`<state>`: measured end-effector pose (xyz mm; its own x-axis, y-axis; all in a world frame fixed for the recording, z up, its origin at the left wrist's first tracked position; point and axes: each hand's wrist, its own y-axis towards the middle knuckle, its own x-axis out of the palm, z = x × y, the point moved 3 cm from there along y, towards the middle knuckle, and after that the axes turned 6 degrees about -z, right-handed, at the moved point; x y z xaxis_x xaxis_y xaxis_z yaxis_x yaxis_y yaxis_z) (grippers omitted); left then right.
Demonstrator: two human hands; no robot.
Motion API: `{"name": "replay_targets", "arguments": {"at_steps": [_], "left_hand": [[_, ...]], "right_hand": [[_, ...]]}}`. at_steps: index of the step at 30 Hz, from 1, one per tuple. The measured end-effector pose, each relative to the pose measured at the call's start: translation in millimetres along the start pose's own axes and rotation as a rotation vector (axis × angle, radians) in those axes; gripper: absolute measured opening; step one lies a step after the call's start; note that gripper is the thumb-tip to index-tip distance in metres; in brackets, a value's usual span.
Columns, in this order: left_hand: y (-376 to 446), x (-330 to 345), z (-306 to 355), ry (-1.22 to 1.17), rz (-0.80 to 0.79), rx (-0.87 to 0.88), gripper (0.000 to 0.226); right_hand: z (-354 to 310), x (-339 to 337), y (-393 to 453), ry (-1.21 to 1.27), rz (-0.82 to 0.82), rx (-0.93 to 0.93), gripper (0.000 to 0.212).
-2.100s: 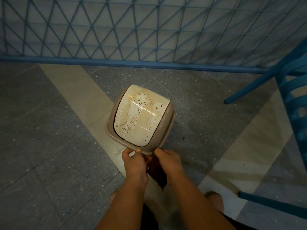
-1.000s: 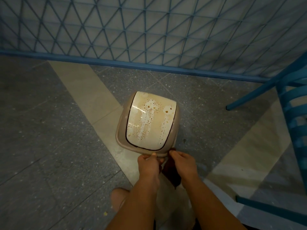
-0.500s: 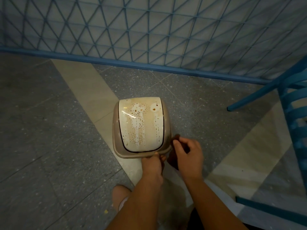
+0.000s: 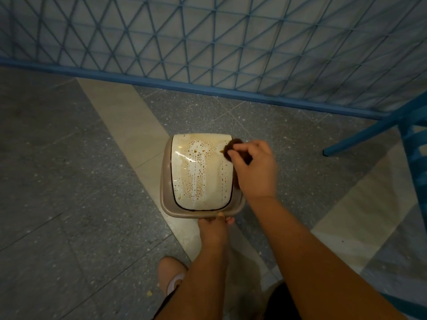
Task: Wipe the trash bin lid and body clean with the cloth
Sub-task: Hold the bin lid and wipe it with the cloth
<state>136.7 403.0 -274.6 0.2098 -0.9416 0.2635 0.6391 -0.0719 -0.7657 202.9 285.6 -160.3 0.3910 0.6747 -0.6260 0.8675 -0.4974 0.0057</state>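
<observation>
The right hand's fingers (image 4: 240,147) are curled and pinch a dark brown cloth (image 4: 233,146), bunched small, with its front edge touching the far right corner of the lid (image 4: 201,172); the right hand (image 4: 254,167) itself hangs over the lid's right edge, and more cloth shows dark beneath the palm. The left hand (image 4: 213,229) grips the near rim of the bin (image 4: 167,181), thumb on top and fingers curled under the lip, as far as can be seen. The bin stands on the grey speckled floor (image 4: 69,181), over a pale diagonal stripe, near a blue lattice fence (image 4: 208,42), with blue chair legs (image 4: 369,132) well apart to the right. The cream lid is covered with brown spots and pale run marks down its middle, so the wiping looks barely begun: this appears to be the first stroke on the lid, and the body is untouched. The next move probably calls for pressing the cloth flat and dragging it across the stains, while the left hand steadies the bin, since the lid may be a swinging one and tip under pressure
</observation>
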Motion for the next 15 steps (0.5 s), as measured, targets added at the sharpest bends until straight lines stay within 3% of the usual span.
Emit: {"name": "replay_targets", "arguments": {"at_steps": [6,11,15], "left_hand": [[-0.9,-1.3,-2.8,0.006,-0.038,0.026,0.036],[-0.8,-2.5,-0.2,0.035,-0.034,0.019,0.033],[-2.4,-1.2,3.4,0.041,-0.049,0.021,0.035]], "right_hand": [[35.1,5.8,-50.5,-0.068,0.05,-0.065,0.015],[54.4,15.6,-85.8,-0.174,-0.102,-0.103,0.01],[38.1,9.1,-67.8,-0.196,-0.076,-0.116,0.012]]}}
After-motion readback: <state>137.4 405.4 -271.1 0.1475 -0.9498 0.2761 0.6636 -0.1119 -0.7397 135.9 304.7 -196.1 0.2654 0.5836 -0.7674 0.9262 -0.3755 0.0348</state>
